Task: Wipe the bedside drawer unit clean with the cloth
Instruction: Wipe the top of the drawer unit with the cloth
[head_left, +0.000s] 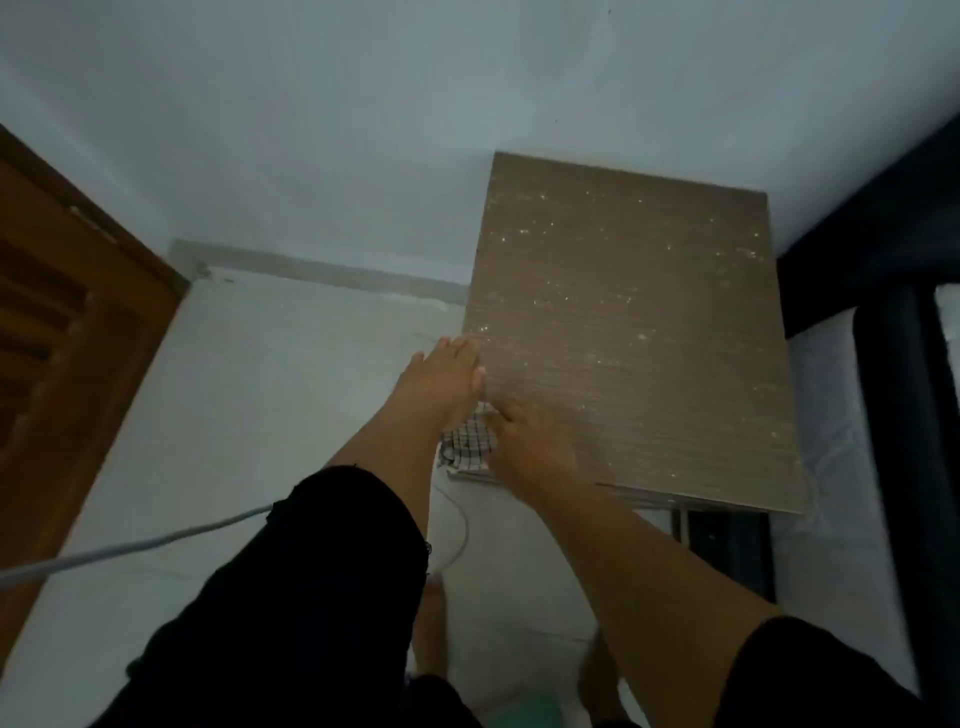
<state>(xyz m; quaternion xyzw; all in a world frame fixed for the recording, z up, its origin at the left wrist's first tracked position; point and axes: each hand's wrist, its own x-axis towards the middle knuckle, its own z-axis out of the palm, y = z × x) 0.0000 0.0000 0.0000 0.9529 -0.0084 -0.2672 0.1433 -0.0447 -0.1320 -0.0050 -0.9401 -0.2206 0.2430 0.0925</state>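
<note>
The bedside drawer unit (649, 332) has a brown wood-grain top scattered with pale specks and crumbs. My left hand (441, 384) lies flat with fingers together along the top's left edge. My right hand (530, 441) presses on a white cloth with a dark check pattern (467, 441) at the near left corner of the top. The cloth is bunched between the two hands and partly hidden under my right palm.
A dark bed frame (883, 364) with a white mattress stands right of the unit. A brown wooden door (67, 332) is at the left. A white cable (156, 540) runs across the white floor. My bare feet (431, 623) stand below.
</note>
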